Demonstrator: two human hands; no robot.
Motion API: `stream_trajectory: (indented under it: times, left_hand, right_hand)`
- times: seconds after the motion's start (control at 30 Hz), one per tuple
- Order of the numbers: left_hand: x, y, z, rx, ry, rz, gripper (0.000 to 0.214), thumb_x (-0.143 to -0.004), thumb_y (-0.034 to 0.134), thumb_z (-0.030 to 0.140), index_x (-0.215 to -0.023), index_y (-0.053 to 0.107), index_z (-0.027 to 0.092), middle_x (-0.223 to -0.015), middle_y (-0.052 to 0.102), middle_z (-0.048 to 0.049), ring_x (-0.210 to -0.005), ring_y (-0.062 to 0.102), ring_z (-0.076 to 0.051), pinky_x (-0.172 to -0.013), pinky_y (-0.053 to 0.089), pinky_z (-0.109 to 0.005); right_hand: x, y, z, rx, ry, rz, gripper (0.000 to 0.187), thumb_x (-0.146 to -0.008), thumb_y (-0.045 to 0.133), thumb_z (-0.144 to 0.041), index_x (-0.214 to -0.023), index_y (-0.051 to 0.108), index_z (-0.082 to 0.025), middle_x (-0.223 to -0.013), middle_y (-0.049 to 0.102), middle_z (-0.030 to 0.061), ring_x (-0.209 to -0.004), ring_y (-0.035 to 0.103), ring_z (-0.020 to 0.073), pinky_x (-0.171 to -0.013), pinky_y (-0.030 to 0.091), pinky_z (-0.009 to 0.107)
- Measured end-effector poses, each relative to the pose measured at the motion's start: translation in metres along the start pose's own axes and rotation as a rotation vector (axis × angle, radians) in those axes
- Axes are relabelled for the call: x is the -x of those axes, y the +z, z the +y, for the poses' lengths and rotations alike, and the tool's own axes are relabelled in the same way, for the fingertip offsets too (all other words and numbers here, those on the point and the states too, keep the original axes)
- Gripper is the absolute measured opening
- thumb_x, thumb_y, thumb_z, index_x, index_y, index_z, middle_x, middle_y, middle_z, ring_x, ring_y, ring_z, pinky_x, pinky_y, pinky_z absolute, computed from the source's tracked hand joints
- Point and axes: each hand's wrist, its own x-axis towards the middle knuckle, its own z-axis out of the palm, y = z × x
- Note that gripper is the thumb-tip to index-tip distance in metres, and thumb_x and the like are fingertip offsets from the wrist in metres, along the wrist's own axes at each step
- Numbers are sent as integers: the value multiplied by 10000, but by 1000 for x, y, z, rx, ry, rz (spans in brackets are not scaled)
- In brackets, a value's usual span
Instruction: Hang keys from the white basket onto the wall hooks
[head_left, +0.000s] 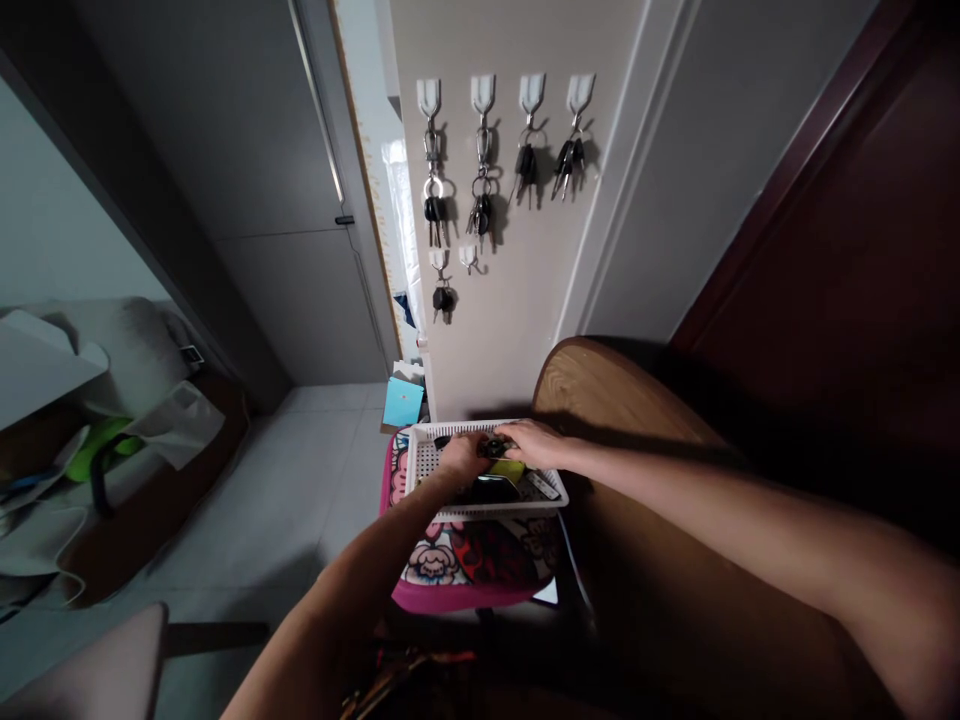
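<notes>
Light blue and boxy, a carton [403, 402] is standing left of a pink-edged, flower-printed case [431, 565], which is bearing a white, slotted plastic basket [425, 459]. Inside it, my left hand [463, 457] is curling beside a small, dark object [493, 447], which is lying between my hands. My right hand [532, 442] is reaching in opposite; whether either grip is clamping anything, I cannot tell. Rightward, a brown, round-cornered, wood-grained board [600, 400] is standing near the basket.

The left arm [367, 565] and right arm [720, 515] are bare as far as they show, narrow at the wrists [564, 452] and broader higher up; the left hand [465, 455] and right hand [534, 443] are bare too, fingertips partly hidden
</notes>
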Motion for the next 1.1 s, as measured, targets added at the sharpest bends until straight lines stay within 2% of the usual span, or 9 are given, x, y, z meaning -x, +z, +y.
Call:
stream_trajectory:
  times: [0.17, 0.33, 0.4, 0.53, 0.6, 0.73, 0.83, 0.93, 1.1]
  left_hand:
    - [0, -1, 3, 18, -82, 31, 212, -597, 470, 214, -776, 579, 178, -733, 594, -28, -677, 508, -133, -623, 374, -211]
    - [-1, -25, -7, 132, -149, 37, 161, -593, 460, 187, -667, 600, 161, -613, 591, -5, -569, 494, -97, -536, 363, -168]
    - [4, -38, -13, 154, -125, -63, 136, -530, 505, 146, -616, 604, 178, -565, 583, 20, -529, 481, -82, -499, 351, -149]
    - [20, -52, -18, 36, -44, -366, 162, -392, 572, 96, -506, 593, 209, -477, 560, 41, -465, 458, -77, -458, 330, -144]
    - [25, -50, -15, -75, -2, -429, 153, -373, 568, 74, -457, 578, 202, -441, 543, 30, -453, 455, -86, -463, 329, -158]
    - [28, -42, -8, -219, 0, -337, 148, -363, 542, 28, -372, 541, 175, -368, 492, 4, -444, 457, -112, -475, 329, -191]
    - [28, -40, -7, -104, 3, -369, 145, -400, 533, 64, -448, 577, 194, -408, 517, 20, -431, 447, -90, -453, 319, -169]
    - [30, -39, -6, 2, 39, -409, 174, -440, 513, 94, -540, 602, 205, -478, 550, 32, -444, 444, -73, -424, 297, -145]
    - [34, -35, -4, -40, 33, -391, 166, -449, 516, 102, -553, 612, 190, -460, 544, 27, -439, 433, -80, -420, 284, -157]
  right_hand:
    - [-1, -3, 0, -46, -31, -41, 248, -679, 371, -264, -866, 515, -185, -849, 554, 42, -748, 487, 142, -615, 324, 215]
    - [-2, -4, -6, -41, -54, -79, 238, -658, 405, -349, -755, 549, -187, -781, 548, 32, -700, 480, 136, -600, 313, 215]
    - [-2, -4, -9, -3, -63, -89, 195, -633, 439, -315, -698, 558, -175, -779, 542, 39, -705, 474, 137, -603, 309, 214]
    - [-2, -5, -11, 38, -1, -80, 189, -656, 392, -252, -657, 556, -158, -719, 550, 45, -658, 471, 127, -589, 302, 214]
    - [-3, -6, -12, 36, 26, -68, 194, -658, 380, -243, -652, 552, -154, -694, 554, 44, -630, 469, 122, -571, 299, 211]
    - [-4, -8, -15, 0, 28, -36, 200, -657, 371, -244, -671, 551, -157, -704, 561, 35, -631, 471, 115, -563, 297, 204]
    - [-1, -7, -22, -26, -30, -32, 232, -645, 391, -310, -735, 552, -170, -742, 562, 28, -655, 476, 123, -551, 299, 205]
    - [3, -4, -30, 32, -96, -152, 257, -556, 482, -361, -698, 564, -163, -686, 564, 37, -631, 481, 142, -509, 298, 211]
    - [6, -1, -35, 62, -98, -202, 232, -504, 527, -284, -702, 559, -168, -644, 552, 27, -586, 472, 137, -452, 279, 204]
